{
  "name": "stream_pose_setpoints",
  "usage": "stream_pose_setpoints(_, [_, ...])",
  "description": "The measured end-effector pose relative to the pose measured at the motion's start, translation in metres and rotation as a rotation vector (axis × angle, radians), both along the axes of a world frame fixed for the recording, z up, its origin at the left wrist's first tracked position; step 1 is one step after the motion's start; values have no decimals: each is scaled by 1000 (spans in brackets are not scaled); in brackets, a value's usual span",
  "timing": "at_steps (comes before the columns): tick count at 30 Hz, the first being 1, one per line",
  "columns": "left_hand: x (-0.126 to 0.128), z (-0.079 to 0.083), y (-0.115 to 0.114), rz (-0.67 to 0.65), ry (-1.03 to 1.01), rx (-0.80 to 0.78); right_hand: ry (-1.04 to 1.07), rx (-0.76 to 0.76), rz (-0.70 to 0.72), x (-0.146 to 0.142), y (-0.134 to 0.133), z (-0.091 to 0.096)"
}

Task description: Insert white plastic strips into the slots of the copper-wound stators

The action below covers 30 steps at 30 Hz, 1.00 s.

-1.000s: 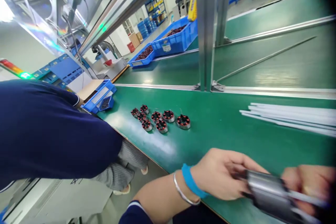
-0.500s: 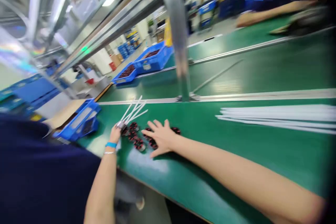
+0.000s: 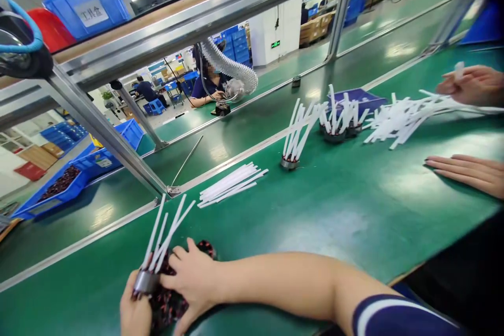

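Observation:
My left hand [image 3: 134,304] is closed round a short metal-rimmed cylinder [image 3: 147,281], with several thin white sticks [image 3: 170,236] standing out of its top, tilted and spread apart. Beside it, my right hand [image 3: 197,275] lies palm down with fingers spread over a cluster of small round black-and-red parts [image 3: 167,304]. Its fingertips come close to the held cylinder; whether they touch it I cannot tell. The hand and forearm hide some of the cluster.
Loose white sticks [image 3: 230,184] lie ahead on the green bench [image 3: 299,220]. Farther right stands another cylinder [image 3: 290,163] with sticks, then more beside a purple tray [image 3: 358,100] and a stick pile [image 3: 401,118]. A co-worker's hands [image 3: 472,173] are at the right. A metal post [image 3: 114,126] rises left.
The view has swung to the right, bringing the co-worker's hands and the stick pile into sight. My left hand still holds the cylinder; my right hand is now closer to it.

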<state>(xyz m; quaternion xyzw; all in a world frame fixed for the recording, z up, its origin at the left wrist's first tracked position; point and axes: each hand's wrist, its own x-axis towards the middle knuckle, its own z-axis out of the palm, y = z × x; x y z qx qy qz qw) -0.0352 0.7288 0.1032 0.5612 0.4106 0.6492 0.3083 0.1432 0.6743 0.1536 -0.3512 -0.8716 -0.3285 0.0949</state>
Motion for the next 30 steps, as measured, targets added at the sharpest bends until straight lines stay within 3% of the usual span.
stream_pose_setpoints(5, [93,14,-20,-205,100,244,126,20,-49,87,-39,11])
stream_pose_setpoints(11, [197,46,-47,-327,144,400,200,27,-177,176,-79,28])
stream_pose_setpoints(21, [316,73,-83,-622,240,523,212,188,-229,293,-137,38])
stream_pose_setpoints(26, [349,83,-83,-729,309,579,267,339,-189,331,-165,44])
stream_pose_setpoints(30, [323,83,-78,-784,213,534,400,438,-164,330,-181,41])
